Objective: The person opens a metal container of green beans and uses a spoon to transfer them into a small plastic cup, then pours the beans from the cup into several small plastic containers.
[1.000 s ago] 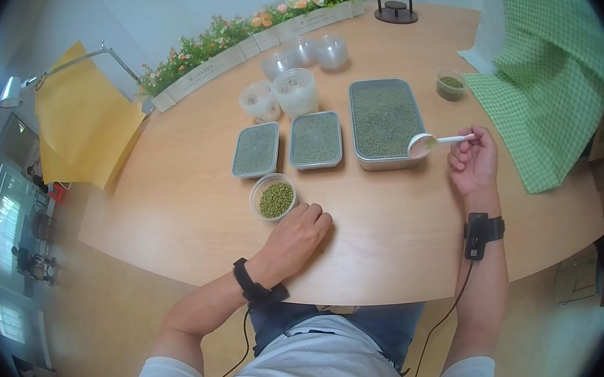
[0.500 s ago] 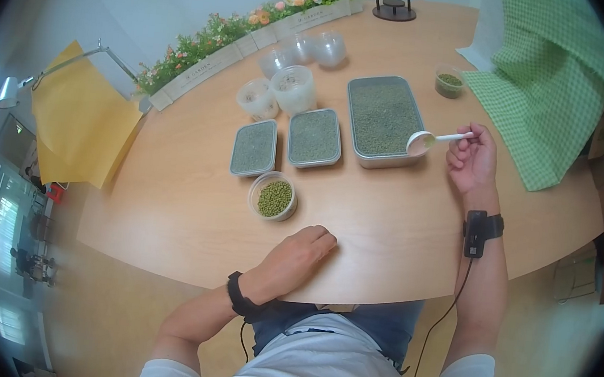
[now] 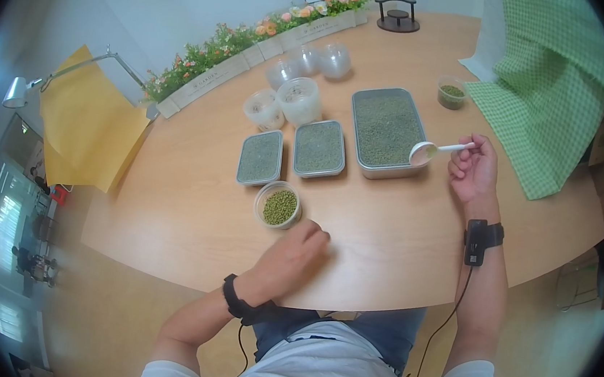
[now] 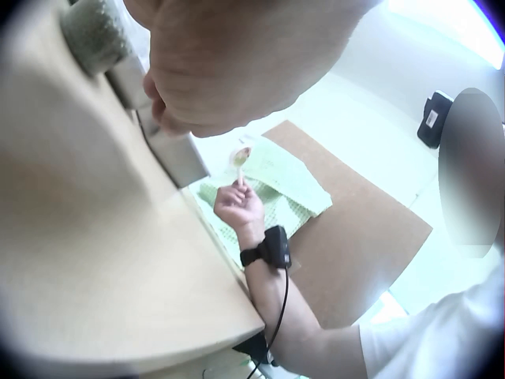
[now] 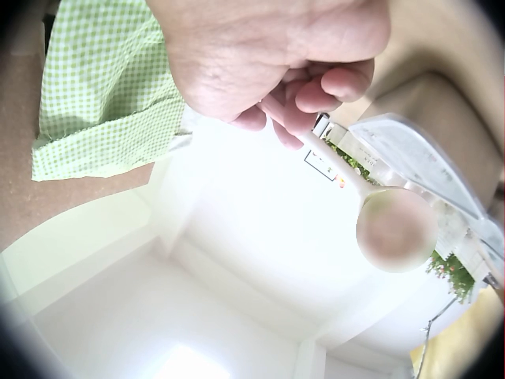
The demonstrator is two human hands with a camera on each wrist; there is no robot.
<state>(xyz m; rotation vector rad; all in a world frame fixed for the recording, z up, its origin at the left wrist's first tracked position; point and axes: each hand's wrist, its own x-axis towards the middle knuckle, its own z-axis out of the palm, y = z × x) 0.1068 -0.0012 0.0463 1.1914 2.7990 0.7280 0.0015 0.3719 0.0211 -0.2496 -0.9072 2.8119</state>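
Note:
My right hand (image 3: 473,176) pinches the handle of a white spoon (image 3: 425,154), whose round bowl overlaps the near right corner of a large rectangular container (image 3: 388,128) of small green beans. In the right wrist view the spoon (image 5: 394,229) stretches out from the curled fingers. My left hand (image 3: 288,256) is low over the table, knuckles up and fingers loosely bent, with nothing visible in it. Just beyond its fingers stands a round clear plastic cup (image 3: 278,204) partly filled with green beans.
Two smaller rectangular containers (image 3: 319,149) of beans stand left of the large one. Behind them are several clear plastic cups (image 3: 299,101). A small cup of beans (image 3: 451,94) is by a green checked cloth (image 3: 536,102). A flower planter (image 3: 258,42) lines the back edge.
My left hand drew back from the bean cup toward the near edge, then came up close to the cup again. The right hand and spoon have barely moved.

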